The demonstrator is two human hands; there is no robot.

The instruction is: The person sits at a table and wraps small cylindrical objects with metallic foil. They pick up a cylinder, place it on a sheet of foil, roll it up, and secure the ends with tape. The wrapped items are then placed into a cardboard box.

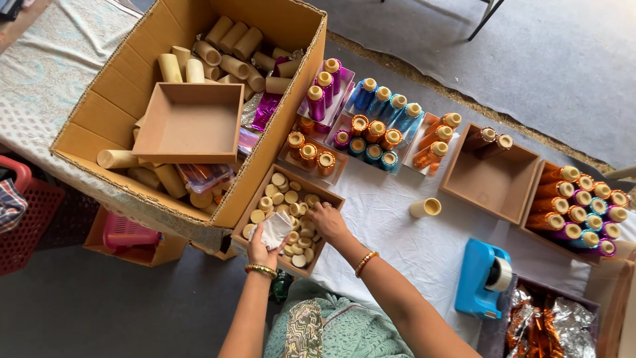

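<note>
My left hand (263,248) holds a small white packet (275,229) over the near end of a small cardboard tray (251,213) filled with several bare cream spool cores standing on end. My right hand (326,221) rests inside the same tray, fingers down on the cores (291,196). Both wrists wear gold bangles. One loose cream core (425,207) lies on the white cloth to the right of the tray.
A big cardboard box (119,93) at left holds loose cores and an empty tray (189,122). Trays of shiny coloured thread spools (374,126) stand behind; more spools (583,209) and an almost empty tray (493,174) at right. A blue tape dispenser (483,277) sits near right.
</note>
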